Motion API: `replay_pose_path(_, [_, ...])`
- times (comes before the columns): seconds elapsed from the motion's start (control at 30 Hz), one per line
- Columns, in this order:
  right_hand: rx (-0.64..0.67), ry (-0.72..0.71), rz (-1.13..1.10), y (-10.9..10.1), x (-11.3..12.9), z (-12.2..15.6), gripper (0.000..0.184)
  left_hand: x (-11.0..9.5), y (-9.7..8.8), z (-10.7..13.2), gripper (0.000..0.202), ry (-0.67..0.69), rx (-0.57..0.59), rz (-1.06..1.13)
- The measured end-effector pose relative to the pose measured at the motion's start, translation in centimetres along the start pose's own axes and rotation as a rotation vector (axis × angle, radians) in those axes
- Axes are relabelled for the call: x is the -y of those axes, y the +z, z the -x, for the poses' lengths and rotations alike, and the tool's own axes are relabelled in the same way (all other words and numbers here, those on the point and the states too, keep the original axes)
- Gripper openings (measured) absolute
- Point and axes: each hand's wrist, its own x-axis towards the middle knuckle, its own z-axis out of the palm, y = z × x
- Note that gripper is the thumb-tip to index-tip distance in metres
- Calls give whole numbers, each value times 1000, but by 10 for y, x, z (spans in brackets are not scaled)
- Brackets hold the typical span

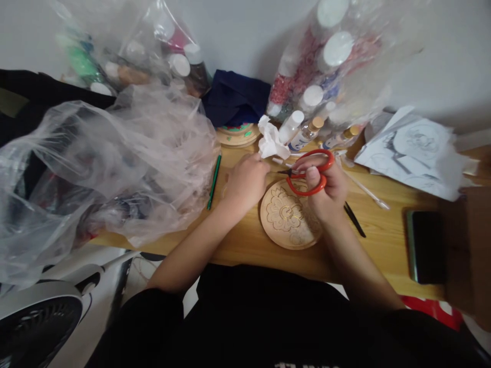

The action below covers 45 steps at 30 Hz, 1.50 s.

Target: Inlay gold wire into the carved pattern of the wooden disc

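Pointing left, scissors (296,176) lie crosswise in curled right fingers (313,177), left fingers (264,167) bent, hold unclear.

Scissors (291,174): red-orange looped handles to the right, dark blades pointing left; held at the far side of the wooden disc.
Wooden disc (288,224): pale, round, flower-patterned, partly gold-lined; lying flat, right side partly hidden.

We see glossy plastic-handled scissors (292,175); matt wooden disc (286,225) (smooth, we'd say). Back edge of table (238,245): matt cloth (236,97); left edge: shiny, crinkled plastic bag (134,168).
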Motion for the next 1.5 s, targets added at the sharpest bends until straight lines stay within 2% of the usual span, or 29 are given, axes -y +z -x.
replay_pose_path(0.33, [10,17,-49,1,-4,0,20,-1,-1,1,27,-22,4,12])
replay_pose_path(0.77, [11,54,-2,0,-7,-5,26,-1,-2,-1,26,-31,14,24])
replay_pose_path(1.13, [29,58,-87,-1,-9,-5,22,1,0,-2,24,-29,11,46])
replay_pose_path(1.5, [27,73,-25,0,-7,-6,29,2,1,-2,25,-23,-1,58])
